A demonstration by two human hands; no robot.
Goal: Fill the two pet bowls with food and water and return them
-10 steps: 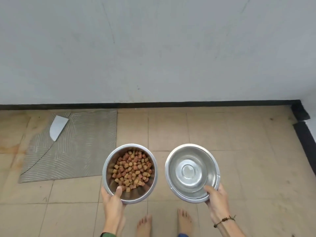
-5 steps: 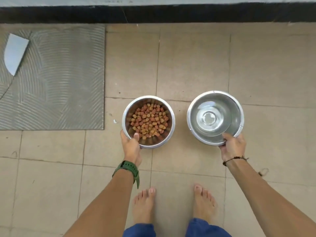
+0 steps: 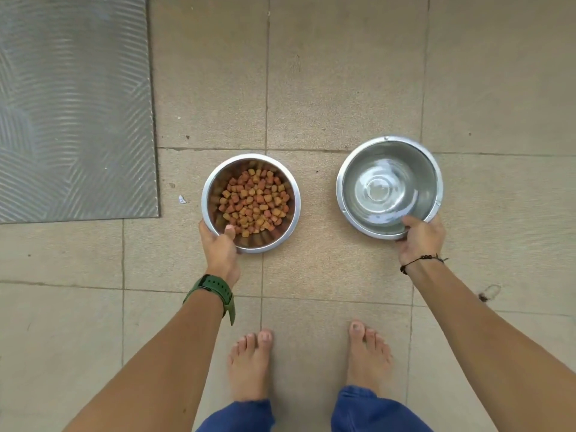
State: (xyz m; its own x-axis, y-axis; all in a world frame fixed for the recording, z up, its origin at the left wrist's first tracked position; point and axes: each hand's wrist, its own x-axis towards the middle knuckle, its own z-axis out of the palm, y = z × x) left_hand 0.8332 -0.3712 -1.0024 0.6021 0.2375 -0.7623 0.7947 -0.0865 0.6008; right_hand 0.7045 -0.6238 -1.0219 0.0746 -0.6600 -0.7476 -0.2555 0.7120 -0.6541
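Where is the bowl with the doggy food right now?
In the head view, the food bowl is in the left hand, above the tiled floor, between the grey mat and the water bowl.

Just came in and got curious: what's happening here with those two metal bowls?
A barefoot person is bending over a tiled floor, holding a bowl in each hand. The left hand grips the rim of the bowl of kibble; the right hand holds the bowl of water. Whether the bowls already touch the floor can't be told.
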